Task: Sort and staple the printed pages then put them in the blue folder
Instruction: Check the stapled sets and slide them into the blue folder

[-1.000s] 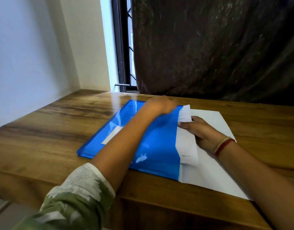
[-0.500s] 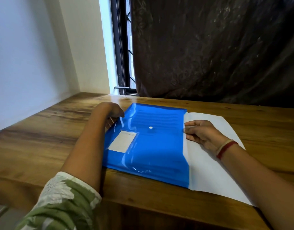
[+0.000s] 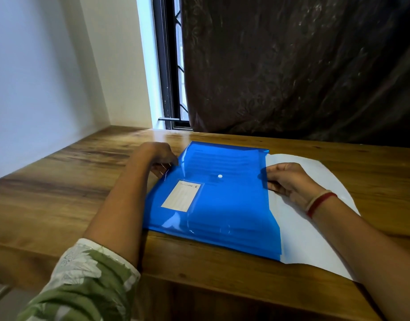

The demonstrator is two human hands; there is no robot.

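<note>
I see the blue folder [image 3: 222,212] lying flat on the wooden surface [image 3: 60,193], with its right part over a white sheet [image 3: 315,232] that sticks out to the right. Lines of the printed pages [image 3: 224,159] show through the blue cover, near the white snap button [image 3: 220,176]. A pale label [image 3: 181,196] sits on the front. The left grip [image 3: 161,158], a bare hand, pinches the folder's far left edge with curled fingers. The right grip [image 3: 289,181] pinches the right edge, thumb on top.
</note>
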